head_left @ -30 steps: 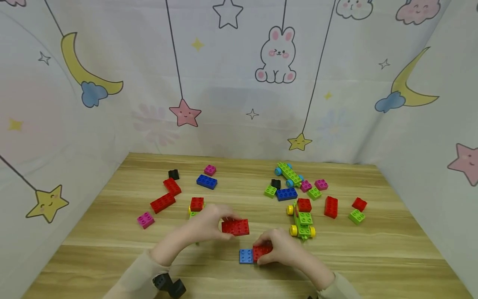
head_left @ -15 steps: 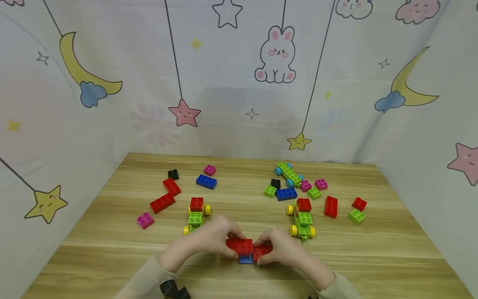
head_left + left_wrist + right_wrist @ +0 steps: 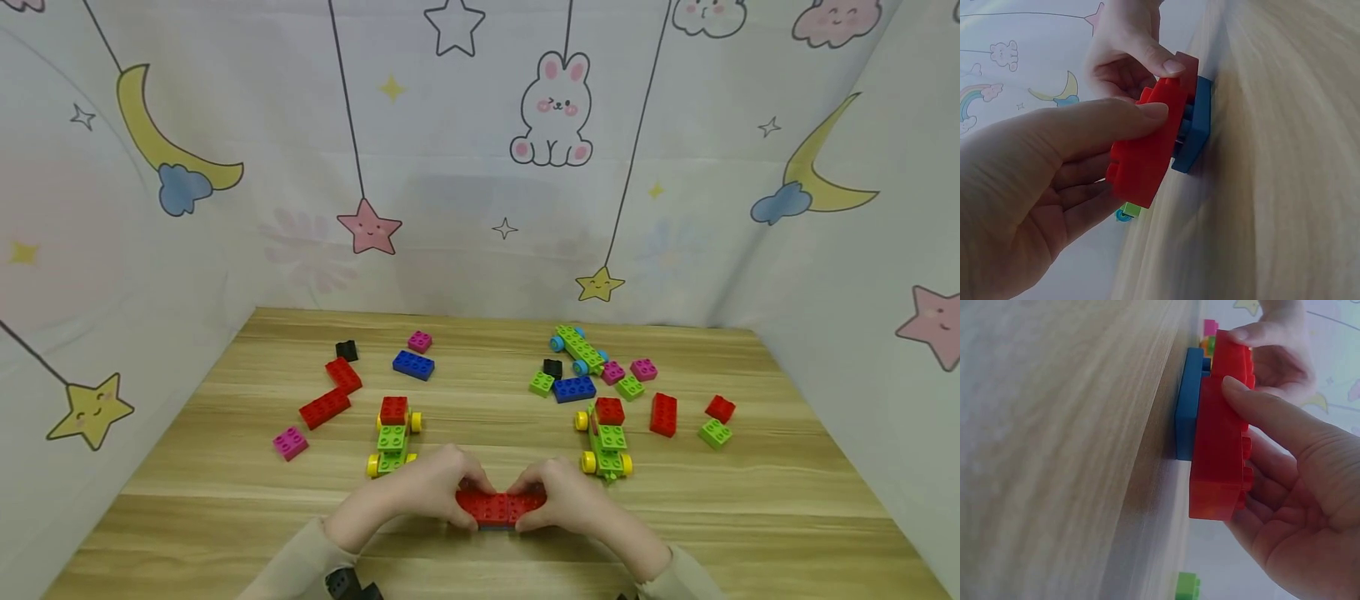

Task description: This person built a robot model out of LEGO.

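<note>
Just in front of me, my left hand pinches a red toy building brick between thumb and fingers. It sits right over one end of a flat blue brick, whose studs show in a narrow gap beneath it in the left wrist view. My right hand grips a second red brick that rests on the blue brick's other end and overhangs it. End to end, the two red bricks meet in the head view. From above, only the blue brick's front edge shows; the red bricks hide the rest.
Beyond my hands stand two green cars with yellow wheels, one left and one right. A green base with blue wheels lies farther back. Loose bricks, including red ones and dark blue ones, lie scattered around. A printed curtain borders the table.
My left hand has brought its red brick right and down, from beside the blue brick to over its left end. My right hand stays in place on its red brick.
</note>
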`<control>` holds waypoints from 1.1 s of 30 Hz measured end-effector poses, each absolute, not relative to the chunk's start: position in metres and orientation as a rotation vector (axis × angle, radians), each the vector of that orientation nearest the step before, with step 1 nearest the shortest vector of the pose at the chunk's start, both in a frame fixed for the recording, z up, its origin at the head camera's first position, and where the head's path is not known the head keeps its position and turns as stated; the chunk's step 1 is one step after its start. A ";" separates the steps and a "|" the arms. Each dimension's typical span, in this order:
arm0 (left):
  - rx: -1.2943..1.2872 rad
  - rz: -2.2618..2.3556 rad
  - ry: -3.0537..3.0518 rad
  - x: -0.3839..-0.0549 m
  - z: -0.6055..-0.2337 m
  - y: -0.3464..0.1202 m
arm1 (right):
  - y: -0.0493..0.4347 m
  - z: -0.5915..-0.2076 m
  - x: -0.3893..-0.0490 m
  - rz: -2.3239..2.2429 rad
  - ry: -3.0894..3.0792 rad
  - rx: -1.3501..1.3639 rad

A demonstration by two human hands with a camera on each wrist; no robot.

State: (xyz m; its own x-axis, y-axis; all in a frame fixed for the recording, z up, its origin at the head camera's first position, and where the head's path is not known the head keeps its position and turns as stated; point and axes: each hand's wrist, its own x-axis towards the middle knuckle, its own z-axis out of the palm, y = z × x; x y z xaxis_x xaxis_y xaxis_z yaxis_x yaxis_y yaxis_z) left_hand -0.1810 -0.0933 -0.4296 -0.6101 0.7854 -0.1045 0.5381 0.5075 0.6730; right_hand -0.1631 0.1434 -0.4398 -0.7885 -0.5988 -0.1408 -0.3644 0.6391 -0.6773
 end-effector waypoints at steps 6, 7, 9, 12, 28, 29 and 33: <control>1.084 0.872 2.348 -0.180 -0.430 -0.093 | 0.143 -0.439 -0.163 -0.914 2.515 -0.777; 1.081 0.878 2.348 -0.180 -0.430 -0.093 | 0.143 -0.439 -0.163 -0.909 2.519 -0.786; 1.077 0.883 2.349 -0.179 -0.430 -0.093 | 0.142 -0.439 -0.162 -0.897 2.526 -0.808; 1.071 0.889 2.356 -0.179 -0.431 -0.092 | 0.141 -0.440 -0.162 -0.877 2.544 -0.842; 1.094 0.898 2.404 -0.177 -0.437 -0.091 | 0.139 -0.438 -0.159 -0.864 2.554 -0.864; 1.093 0.898 2.405 -0.177 -0.437 -0.091 | 0.138 -0.438 -0.159 -0.861 2.557 -0.861; 1.088 0.900 2.407 -0.177 -0.437 -0.091 | 0.137 -0.438 -0.157 -0.846 2.584 -0.856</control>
